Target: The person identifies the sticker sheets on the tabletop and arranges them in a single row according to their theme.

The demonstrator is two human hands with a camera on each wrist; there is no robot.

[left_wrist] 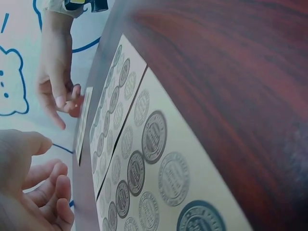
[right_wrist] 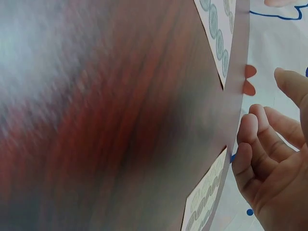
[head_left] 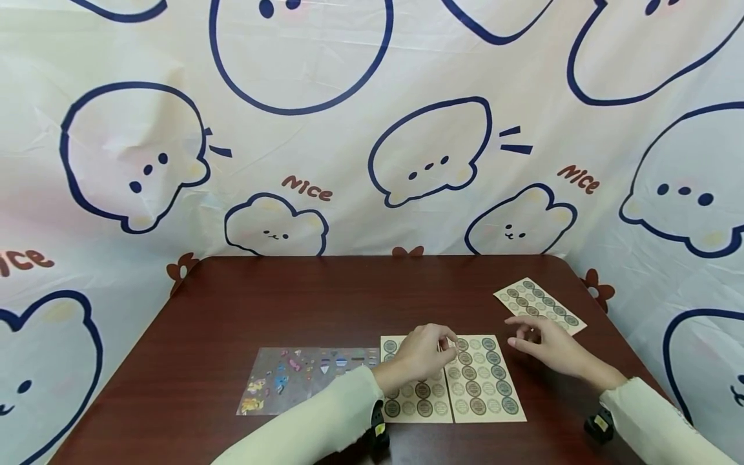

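Note:
Two cream sheets of round stickers, a left sheet (head_left: 434, 413) and a right sheet (head_left: 488, 413), lie side by side on the table, printed with rows of grey, brown and pale circles. My left hand (head_left: 420, 352) hovers over the upper part of the left sheet, partly covering it. Its fingers are loosely bent, and the left wrist view shows a gap between thumb and fingers with nothing held. To the right, my right hand (head_left: 546, 343) is in the air beside a third sticker sheet (head_left: 540, 300), fingers relaxed, also holding nothing.
A clear sheet of small colourful stickers (head_left: 302, 381) lies left of the cream sheets, partly under the left forearm in the head view. The dark wooden table (head_left: 325, 297) meets a cartoon-printed cloth (head_left: 343, 142) at the back and sides.

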